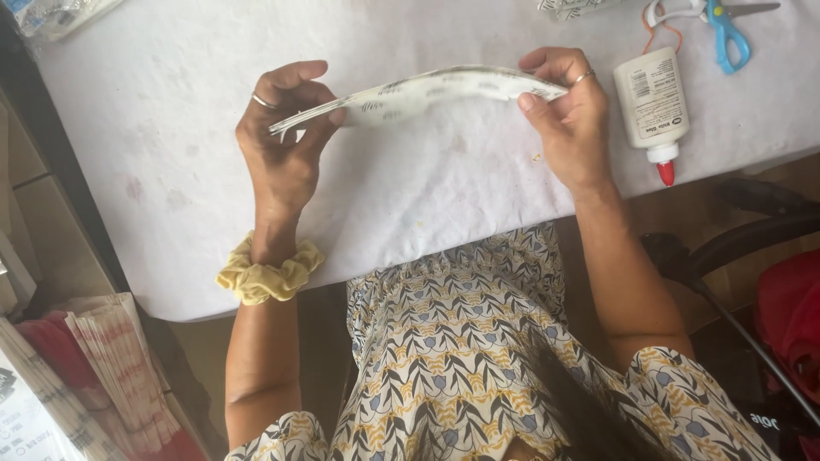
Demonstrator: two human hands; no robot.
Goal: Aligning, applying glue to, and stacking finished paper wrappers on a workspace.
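Both hands are raised above the white cloth-covered table (171,154), wrists bent back, forearms coming up from the near edge. The left hand (286,137), with a ring on one finger and a yellow fabric scrunchie (267,273) around the wrist, closes thumb and fingers on one end of a flat, white printed paper piece with small dark marks (427,90). The right hand (568,111), also ringed, pinches the other end between thumb and curled fingers. So both hands are closed on the paper piece, neither spread wide.

The paper piece is held edge-on, clear of the table, above its middle. Its long axis runs left to right, roughly along the near edge, and it bows upward slightly between the two grips, with the left end lower than the right.

Near the table's right edge, just beside the right hand, lies a white plastic glue bottle with a red tip (653,107), tip pointing toward the near edge. Beyond it, at the far right corner, lie blue-handled scissors (726,30).
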